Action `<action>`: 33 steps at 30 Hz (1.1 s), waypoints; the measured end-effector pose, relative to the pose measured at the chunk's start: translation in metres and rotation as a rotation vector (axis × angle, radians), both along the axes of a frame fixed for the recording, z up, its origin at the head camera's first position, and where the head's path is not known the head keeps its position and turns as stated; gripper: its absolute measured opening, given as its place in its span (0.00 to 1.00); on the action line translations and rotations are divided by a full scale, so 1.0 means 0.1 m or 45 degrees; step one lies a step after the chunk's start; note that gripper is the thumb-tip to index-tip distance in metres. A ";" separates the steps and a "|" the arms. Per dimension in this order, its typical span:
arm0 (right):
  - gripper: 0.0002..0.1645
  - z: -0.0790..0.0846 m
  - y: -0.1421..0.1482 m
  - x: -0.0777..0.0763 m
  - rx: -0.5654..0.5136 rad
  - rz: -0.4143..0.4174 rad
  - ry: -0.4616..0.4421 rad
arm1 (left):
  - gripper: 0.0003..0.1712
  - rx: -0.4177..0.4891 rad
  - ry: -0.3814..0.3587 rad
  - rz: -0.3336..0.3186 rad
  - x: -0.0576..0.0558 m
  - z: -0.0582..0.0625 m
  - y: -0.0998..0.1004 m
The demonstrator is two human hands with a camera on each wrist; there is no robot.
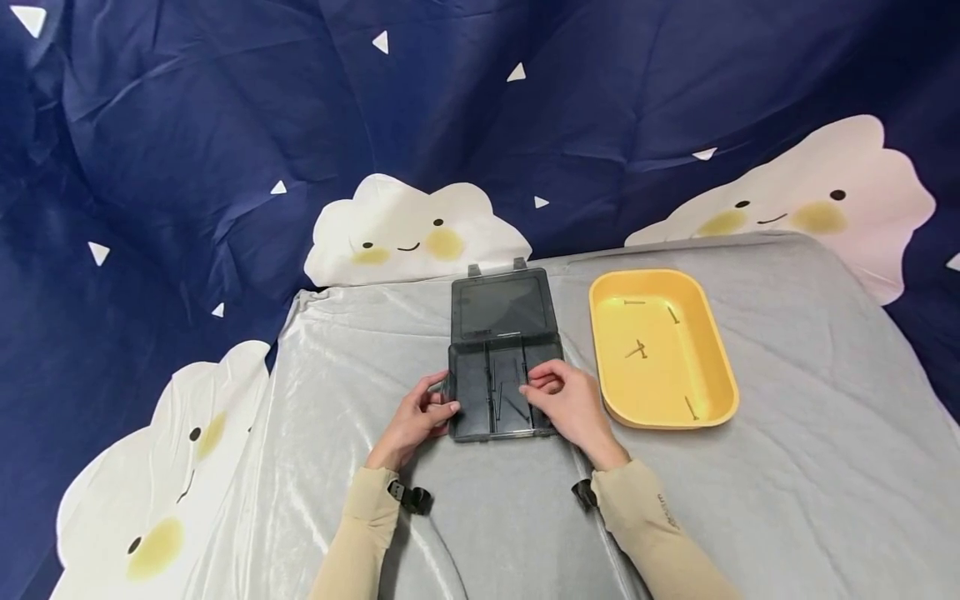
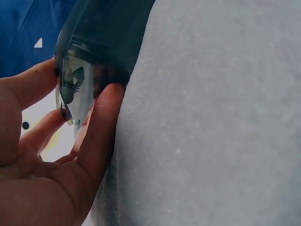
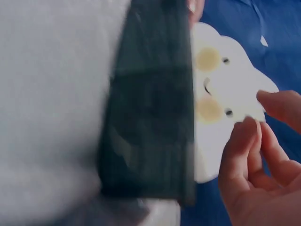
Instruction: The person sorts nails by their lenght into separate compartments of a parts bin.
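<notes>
A dark translucent organizer box (image 1: 468,367) lies on the grey cloth with its lid (image 1: 502,307) folded back. Thin dividers split it into compartments, and several screws (image 1: 499,402) lie in the middle one. At the box's left side my left hand (image 1: 417,418) grips the wall, thumb at the front and fingers behind, as the left wrist view shows. Over the right part of the box is my right hand (image 1: 572,407), fingers bent. In the right wrist view its thumb and index fingertip stand apart, with nothing visible between them.
Right of the box stands a yellow tray (image 1: 720,358) with several screws (image 1: 637,350) scattered on its bottom. Grey cloth (image 1: 360,350) covers the table. Behind hangs a dark blue curtain (image 1: 225,125) with cloud faces. A cable runs from the left wrist camera (image 1: 411,497).
</notes>
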State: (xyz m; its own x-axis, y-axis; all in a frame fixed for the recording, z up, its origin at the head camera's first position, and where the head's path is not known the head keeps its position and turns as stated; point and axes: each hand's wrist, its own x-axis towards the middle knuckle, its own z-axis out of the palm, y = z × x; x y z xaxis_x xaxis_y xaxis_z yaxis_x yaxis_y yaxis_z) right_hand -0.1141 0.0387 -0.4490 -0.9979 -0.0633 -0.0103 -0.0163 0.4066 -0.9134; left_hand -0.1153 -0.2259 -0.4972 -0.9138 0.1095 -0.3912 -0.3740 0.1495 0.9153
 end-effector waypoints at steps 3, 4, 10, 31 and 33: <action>0.15 0.07 0.13 0.00 -0.057 -0.089 0.040 | 0.38 0.000 -0.003 0.002 0.00 0.01 0.00; 0.15 0.09 0.18 0.00 -0.073 -0.111 0.058 | 0.38 0.000 -0.004 0.001 0.00 0.01 0.01; 0.12 0.17 0.51 0.02 0.013 -0.226 0.161 | 0.37 -0.006 -0.011 0.000 0.01 0.04 0.02; 0.15 0.19 1.34 -0.05 0.472 -0.271 0.147 | 0.36 -0.005 -0.043 0.027 0.00 0.02 0.01; 0.15 0.15 1.38 -0.09 0.490 -0.255 0.164 | 0.37 -0.006 -0.041 0.024 0.00 0.03 0.01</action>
State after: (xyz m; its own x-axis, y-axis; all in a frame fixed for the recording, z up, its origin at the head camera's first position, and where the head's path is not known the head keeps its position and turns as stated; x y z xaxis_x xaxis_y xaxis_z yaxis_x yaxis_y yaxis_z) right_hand -0.1227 0.1764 -0.4343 -0.9848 0.1155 0.1301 -0.0064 0.7232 -0.6906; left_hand -0.1158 -0.2248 -0.4946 -0.9026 0.0902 -0.4210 -0.4061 0.1465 0.9020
